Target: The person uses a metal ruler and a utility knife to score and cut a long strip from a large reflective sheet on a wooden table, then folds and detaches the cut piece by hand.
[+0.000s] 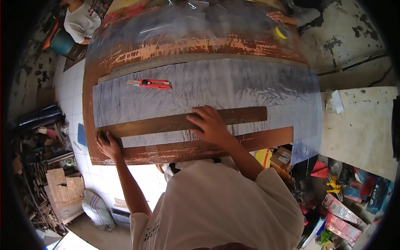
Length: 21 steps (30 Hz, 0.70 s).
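Observation:
A long brown strip, like a wooden straightedge, lies across a clear plastic sheet spread on the table. At the strip's left end, my left hand rests on it with thumb and fingers apart. My right hand lies on the strip right of its middle, fingers spread over its surface. Beyond the strip, a red utility knife lies on the plastic with its blade out, pointing left. Neither hand touches the knife. The sheet's near right corner hangs past the table's front edge.
The worn brown table carries more clear plastic at its far side. A person's hand is there, near a yellow tape roll. Another person stands far left. A pale board is at the right; scrap wood lies lower left.

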Each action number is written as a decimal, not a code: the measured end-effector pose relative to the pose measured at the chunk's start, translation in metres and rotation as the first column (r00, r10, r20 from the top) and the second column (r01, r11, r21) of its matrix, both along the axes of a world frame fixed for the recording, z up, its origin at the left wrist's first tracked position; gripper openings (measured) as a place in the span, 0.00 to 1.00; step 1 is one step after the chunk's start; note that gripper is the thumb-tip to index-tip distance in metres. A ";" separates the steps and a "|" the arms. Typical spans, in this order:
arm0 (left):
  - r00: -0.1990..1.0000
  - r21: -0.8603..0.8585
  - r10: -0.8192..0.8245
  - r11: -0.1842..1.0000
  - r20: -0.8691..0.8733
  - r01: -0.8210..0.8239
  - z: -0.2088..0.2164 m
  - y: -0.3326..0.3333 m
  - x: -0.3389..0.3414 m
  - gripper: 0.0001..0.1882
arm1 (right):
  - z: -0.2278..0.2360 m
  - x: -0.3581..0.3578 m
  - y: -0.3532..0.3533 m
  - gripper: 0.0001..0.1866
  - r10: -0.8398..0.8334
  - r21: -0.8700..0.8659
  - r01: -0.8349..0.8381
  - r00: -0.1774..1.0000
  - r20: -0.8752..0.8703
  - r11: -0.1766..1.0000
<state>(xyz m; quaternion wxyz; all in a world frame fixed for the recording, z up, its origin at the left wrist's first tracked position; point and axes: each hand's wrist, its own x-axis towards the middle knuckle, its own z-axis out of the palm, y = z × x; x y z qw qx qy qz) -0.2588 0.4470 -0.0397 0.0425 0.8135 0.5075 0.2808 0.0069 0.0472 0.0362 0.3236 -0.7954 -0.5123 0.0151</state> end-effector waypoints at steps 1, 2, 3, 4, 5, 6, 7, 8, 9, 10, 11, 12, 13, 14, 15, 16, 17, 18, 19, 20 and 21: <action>1.000 0.000 0.011 1.000 -0.005 -0.011 0.001 -0.001 -0.001 0.31 | 0.003 0.004 -0.014 0.28 -0.019 -0.017 0.019 1.000 -0.008 1.000; 1.000 0.006 0.003 1.000 0.002 -0.003 0.004 -0.003 -0.001 0.31 | 0.005 0.009 -0.027 0.29 -0.033 -0.031 0.032 0.999 -0.015 0.999; 1.000 0.013 -0.004 1.000 0.009 0.004 0.006 -0.005 -0.001 0.31 | 0.007 0.013 -0.038 0.29 -0.015 -0.027 0.014 1.000 -0.018 1.000; 1.000 0.019 0.018 1.000 0.009 -0.018 0.008 -0.007 -0.003 0.31 | 0.009 0.016 -0.048 0.27 -0.024 -0.036 0.024 1.000 -0.006 0.999; 1.000 0.012 0.020 1.000 -0.004 -0.020 0.009 -0.009 -0.002 0.31 | 0.009 0.019 -0.054 0.26 -0.035 -0.043 0.036 0.999 0.009 0.998; 1.000 0.007 0.024 1.000 -0.015 -0.024 0.010 -0.010 -0.001 0.31 | 0.007 0.020 -0.054 0.26 -0.012 -0.034 0.012 1.000 0.011 0.999; 1.000 -0.009 0.021 1.000 -0.001 -0.021 0.009 -0.010 -0.001 0.32 | 0.005 0.019 -0.054 0.24 -0.005 -0.031 0.006 0.999 0.048 0.999; 1.000 -0.020 0.011 1.000 0.019 -0.011 0.013 -0.015 0.002 0.32 | 0.005 0.019 -0.053 0.23 0.002 -0.028 0.000 0.996 0.086 1.000; 0.999 -0.029 0.016 0.999 0.043 -0.015 0.014 -0.015 0.003 0.33 | 0.007 0.020 -0.051 0.21 0.020 -0.028 -0.017 0.996 0.089 0.999; 0.997 -0.034 0.027 0.999 0.066 -0.025 0.014 -0.015 0.001 0.33 | 0.007 0.020 -0.046 0.21 0.049 -0.018 -0.047 0.995 0.093 0.999; 0.996 -0.025 0.028 0.999 0.082 -0.026 0.013 -0.016 0.001 0.33 | 0.008 0.019 -0.043 0.22 0.068 -0.024 -0.066 0.993 0.092 0.998; 0.997 -0.032 0.038 0.999 0.074 -0.036 0.011 -0.017 0.002 0.33 | 0.008 0.017 -0.039 0.22 0.087 -0.030 -0.084 0.992 0.091 0.996; 0.997 -0.056 0.047 0.997 0.066 -0.043 0.013 -0.018 0.004 0.33 | 0.006 0.015 -0.034 0.22 0.093 -0.017 -0.092 0.991 0.097 0.996; 0.997 -0.081 0.054 0.995 0.060 -0.050 0.015 -0.019 0.005 0.33 | 0.006 0.012 -0.029 0.22 0.110 -0.008 -0.110 0.988 0.105 0.994; 0.995 -0.073 0.071 0.995 0.067 -0.066 0.015 -0.018 0.006 0.33 | 0.005 0.008 -0.023 0.22 0.109 0.002 -0.110 0.990 0.091 0.994; 0.995 -0.076 0.068 0.995 0.072 -0.063 0.014 -0.018 0.004 0.33 | 0.005 0.004 -0.016 0.22 0.115 0.014 -0.116 0.990 0.076 0.993; 0.995 -0.079 0.064 0.995 0.077 -0.058 0.014 -0.018 0.002 0.32 | 0.005 0.001 -0.009 0.21 0.125 0.020 -0.127 0.990 0.067 0.992; 0.993 -0.070 0.084 0.994 0.084 -0.078 0.013 -0.018 -0.001 0.32 | 0.004 -0.001 -0.005 0.21 0.145 0.029 -0.147 0.987 0.075 0.989; 0.994 -0.076 0.078 0.995 0.079 -0.072 0.014 -0.018 0.001 0.32 | 0.002 -0.003 0.000 0.21 0.143 0.024 -0.146 0.987 0.073 0.989; 0.995 -0.082 0.071 0.995 0.073 -0.065 0.015 -0.017 0.002 0.31 | 0.002 -0.004 0.004 0.21 0.141 0.019 -0.143 0.987 0.071 0.990; 0.994 -0.101 0.081 0.992 0.073 -0.074 0.015 -0.018 0.003 0.31 | 0.003 -0.005 0.006 0.20 0.133 0.014 -0.135 0.988 0.074 0.991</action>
